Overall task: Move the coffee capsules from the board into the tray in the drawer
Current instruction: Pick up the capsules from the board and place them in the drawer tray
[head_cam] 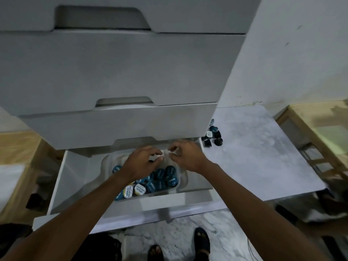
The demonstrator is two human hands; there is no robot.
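My left hand (140,162) and right hand (185,156) hover with fingers loosely curled, apparently empty, over the clear plastic tray (183,178) of blue-lidded coffee capsules (162,178) in the open white drawer (62,178). A few dark capsules (212,137) remain on the grey marbled board (263,153); reaching blindly could knock them off.

The left hand (140,162) covers the middle of the clear plastic tray (183,178) in the open white drawer (62,178), so the blue-lidded coffee capsules (160,178) beneath it are hidden, and the tray's far rim is lost behind both hands. Whether the right hand (185,154) pinches anything between its curled fingers cannot be told; the spot is pale and blurred. The closed drawer front above hides the far left edge of the grey marbled board (259,151), cutting off part of the dark capsule cluster (213,137) there. Lid lettering is too small to read.
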